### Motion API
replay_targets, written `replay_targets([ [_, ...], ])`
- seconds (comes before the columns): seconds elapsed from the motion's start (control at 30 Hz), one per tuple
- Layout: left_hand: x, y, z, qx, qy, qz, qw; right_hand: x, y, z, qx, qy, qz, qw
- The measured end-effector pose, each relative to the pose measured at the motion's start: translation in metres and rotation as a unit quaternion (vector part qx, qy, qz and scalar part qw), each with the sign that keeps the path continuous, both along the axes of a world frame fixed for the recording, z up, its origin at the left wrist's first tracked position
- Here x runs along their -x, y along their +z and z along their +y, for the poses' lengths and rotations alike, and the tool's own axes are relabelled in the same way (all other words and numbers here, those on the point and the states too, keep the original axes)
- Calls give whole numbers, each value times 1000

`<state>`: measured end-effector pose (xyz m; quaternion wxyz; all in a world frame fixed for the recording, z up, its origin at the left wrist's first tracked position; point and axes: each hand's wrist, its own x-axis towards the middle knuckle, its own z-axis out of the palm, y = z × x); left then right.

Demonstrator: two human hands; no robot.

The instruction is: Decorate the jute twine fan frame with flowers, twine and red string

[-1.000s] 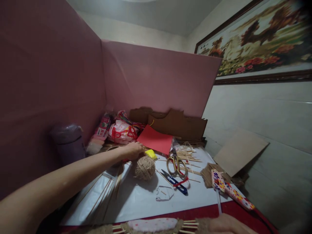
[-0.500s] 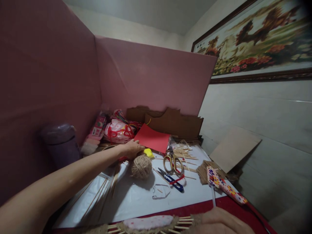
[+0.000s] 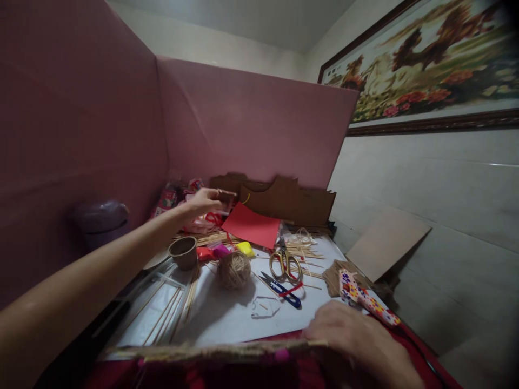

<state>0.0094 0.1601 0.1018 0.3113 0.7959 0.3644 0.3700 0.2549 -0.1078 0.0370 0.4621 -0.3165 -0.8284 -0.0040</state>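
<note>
My left hand (image 3: 206, 202) is raised over the back left of the table, fingers closed on a small, flat, see-through piece (image 3: 227, 200) with a pinkish tint; blur hides its exact kind. Beneath that arm stands a small brown cup (image 3: 183, 253). Close to me, my right hand (image 3: 352, 332) grips the right end of a twine-covered craft piece (image 3: 227, 351), whose edge faces me. Most of that piece is dark or cut off by the frame. A twine ball (image 3: 234, 270) sits beyond it, near red, purple and yellow packets (image 3: 245, 249).
Gold-handled scissors (image 3: 286, 265) and blue thread snips (image 3: 281, 290) lie mid-table. A flowered glue gun (image 3: 367, 300) rests at the right edge. Red paper (image 3: 252, 226), thin sticks (image 3: 164, 319) and torn cardboard (image 3: 287, 200) surround them. A purple flask (image 3: 99, 221) stands left.
My left hand has risen from beside the twine ball and now holds the see-through piece. The cup has come into view. My right hand has lifted and tilted the craft piece.
</note>
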Motion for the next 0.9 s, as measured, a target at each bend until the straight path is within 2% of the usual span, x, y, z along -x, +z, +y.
replay_targets([
  [0.07, 7, 25, -21, 7, 24, -143, 989, 4, 5, 10, 15, -16, 54, 998],
  [0.17, 13, 55, -63, -89, 68, -280, 954, 10, 13, 37, 88, -56, 71, 992],
  [0.23, 14, 63, -97, -182, 89, -313, 928, 11, 19, 63, 146, -73, 83, 983],
  [0.27, 14, 62, -113, -199, 86, -311, 925, 10, 20, 77, 187, -60, 87, 977],
  [0.33, 11, 54, -145, -217, 89, -326, 916, 7, 19, 105, 258, -36, 114, 959],
  [0.43, 4, 29, -182, -221, 101, -312, 918, 2, 7, 141, 367, -3, 157, 917],
  [0.47, 2, 19, -190, -209, 105, -317, 919, 1, 1, 150, 389, 3, 171, 905],
  [0.53, -2, 1, -199, -165, 105, -339, 920, 0, -11, 163, 394, -1, 173, 903],
  [0.6, -5, -13, -199, -133, 111, -345, 923, 1, -21, 170, 390, -11, 170, 905],
  [0.7, -8, -27, -186, -110, 123, -345, 924, 3, -29, 174, 379, -30, 165, 910],
  [0.8, -8, -38, -169, -100, 130, -354, 921, 2, -29, 174, 350, -59, 171, 919],
  [0.9, -7, -49, -159, -57, 110, -362, 924, -2, -22, 166, 283, -111, 204, 930],
])
